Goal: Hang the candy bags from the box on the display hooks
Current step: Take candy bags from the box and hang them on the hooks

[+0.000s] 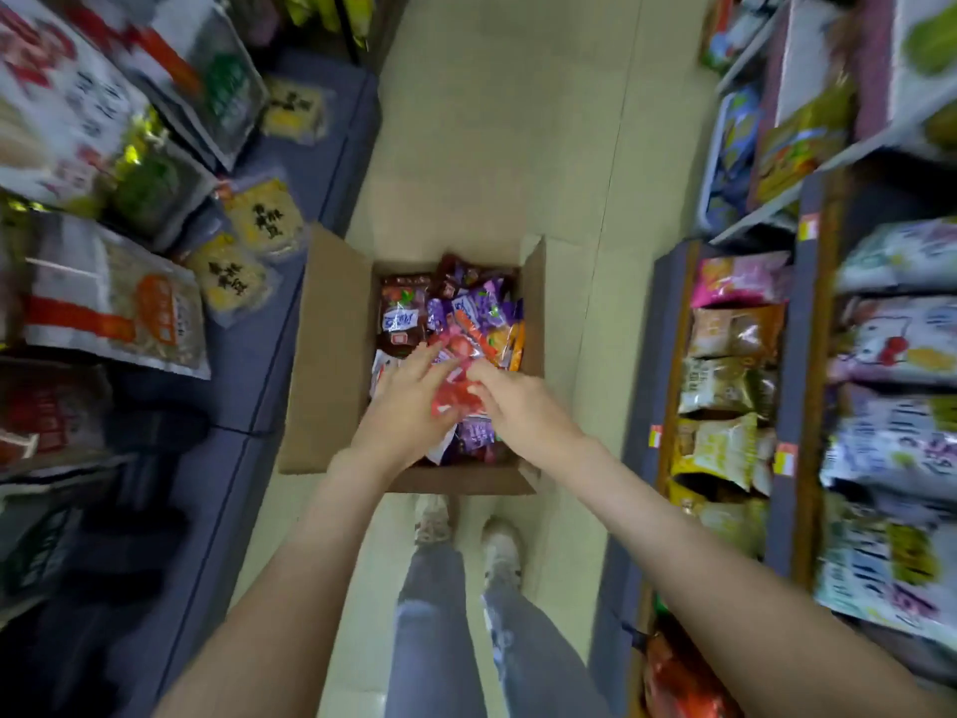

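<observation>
An open cardboard box [331, 355] stands on the aisle floor, full of candy bags in purple, red and orange [481, 313]. Both my hands reach down into it. My left hand [409, 401] and my right hand [518, 401] meet over a red candy bag [455, 396] and hold it between them, just above the other bags. The fingers of both hands curl round the red bag's edges. The image is blurred, so print on the bags is unreadable.
Snack bags hang on racks at the left [103, 313] and fill shelves at the right [735, 375]. Blue shelf bases flank the narrow tiled aisle [492, 147]. My legs and shoes [466, 536] stand just behind the box.
</observation>
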### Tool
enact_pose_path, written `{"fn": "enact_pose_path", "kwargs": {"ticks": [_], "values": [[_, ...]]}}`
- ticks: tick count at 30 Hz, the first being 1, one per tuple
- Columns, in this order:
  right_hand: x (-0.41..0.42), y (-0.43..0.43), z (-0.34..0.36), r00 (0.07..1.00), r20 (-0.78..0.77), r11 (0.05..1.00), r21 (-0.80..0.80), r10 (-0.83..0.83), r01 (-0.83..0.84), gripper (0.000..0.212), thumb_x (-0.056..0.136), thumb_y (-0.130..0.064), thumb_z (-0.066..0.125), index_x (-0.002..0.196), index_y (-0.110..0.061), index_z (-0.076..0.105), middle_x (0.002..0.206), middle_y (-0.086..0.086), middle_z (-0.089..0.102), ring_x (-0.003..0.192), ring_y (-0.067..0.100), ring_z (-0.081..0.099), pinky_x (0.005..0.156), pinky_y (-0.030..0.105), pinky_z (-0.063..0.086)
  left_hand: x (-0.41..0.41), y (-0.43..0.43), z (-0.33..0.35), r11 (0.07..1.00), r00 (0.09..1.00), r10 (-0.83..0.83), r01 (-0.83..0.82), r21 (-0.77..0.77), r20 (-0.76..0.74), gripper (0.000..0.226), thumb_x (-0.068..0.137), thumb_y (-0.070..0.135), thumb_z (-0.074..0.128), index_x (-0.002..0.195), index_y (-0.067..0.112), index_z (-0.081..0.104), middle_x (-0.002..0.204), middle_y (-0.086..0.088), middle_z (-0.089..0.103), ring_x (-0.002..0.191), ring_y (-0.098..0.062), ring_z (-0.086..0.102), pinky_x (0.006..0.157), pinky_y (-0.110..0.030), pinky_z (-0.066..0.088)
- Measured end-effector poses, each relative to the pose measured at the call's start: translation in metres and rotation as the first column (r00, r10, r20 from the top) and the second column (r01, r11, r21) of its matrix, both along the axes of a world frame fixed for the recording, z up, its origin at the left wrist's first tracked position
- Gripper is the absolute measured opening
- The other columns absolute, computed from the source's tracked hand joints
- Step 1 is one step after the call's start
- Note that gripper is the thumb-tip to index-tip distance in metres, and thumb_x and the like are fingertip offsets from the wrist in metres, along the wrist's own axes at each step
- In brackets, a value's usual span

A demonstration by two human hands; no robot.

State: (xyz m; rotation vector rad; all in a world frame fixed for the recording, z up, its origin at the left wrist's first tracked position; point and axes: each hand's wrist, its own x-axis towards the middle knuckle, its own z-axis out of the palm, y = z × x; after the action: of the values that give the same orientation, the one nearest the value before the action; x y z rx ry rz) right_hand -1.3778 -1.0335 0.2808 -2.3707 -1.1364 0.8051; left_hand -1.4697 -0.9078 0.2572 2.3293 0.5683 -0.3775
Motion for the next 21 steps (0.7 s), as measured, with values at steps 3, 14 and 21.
{"fn": "enact_pose_path", "kwargs": {"ticks": [3, 14, 21], "values": [[-0.016, 0.014, 0.100, 0.995, 0.048, 0.989, 0.110, 0.092, -0.097, 0.017, 0.098, -0.021, 0.046, 0.111, -0.013, 0.055, 0.094, 0.011, 0.067, 0.083, 0.031, 0.060, 0.067, 0.038, 0.045, -0.030, -0.010, 0.088, 0.966, 0.956, 0.255, -0.247, -0.072, 0.144, 0.024, 0.093, 0.020, 0.057, 0.117, 0.016, 0.062, 0.121, -0.007, 0.064, 0.118, -0.026, 0.054, 0.093, -0.033, 0.038], [-0.136, 0.114, 0.326, 0.917, 0.100, 0.852, 0.342, 0.386, -0.396, 0.017, 0.091, -0.022, 0.059, 0.076, -0.022, 0.052, 0.082, 0.007, 0.062, 0.076, 0.024, 0.058, 0.066, 0.032, 0.038, -0.211, 0.024, 0.310, 0.595, 0.376, 0.697, -0.779, -0.200, 0.610, 0.023, 0.096, 0.024, 0.055, 0.106, 0.008, 0.069, 0.093, -0.014, 0.072, 0.084, -0.023, 0.063, 0.073, -0.027, 0.040], [-0.294, 0.186, 0.422, 0.815, 0.307, 0.628, 0.523, 0.492, -0.576, 0.008, 0.088, -0.025, 0.061, 0.080, -0.027, 0.060, 0.081, 0.000, 0.062, 0.086, 0.019, 0.056, 0.084, 0.038, 0.037, -0.371, 0.065, 0.399, 0.452, 0.009, 0.733, -0.754, -0.477, 0.681, 0.021, 0.085, 0.036, 0.062, 0.075, 0.019, 0.067, 0.072, 0.008, 0.068, 0.070, -0.006, 0.057, 0.072, -0.034, 0.049]]}}
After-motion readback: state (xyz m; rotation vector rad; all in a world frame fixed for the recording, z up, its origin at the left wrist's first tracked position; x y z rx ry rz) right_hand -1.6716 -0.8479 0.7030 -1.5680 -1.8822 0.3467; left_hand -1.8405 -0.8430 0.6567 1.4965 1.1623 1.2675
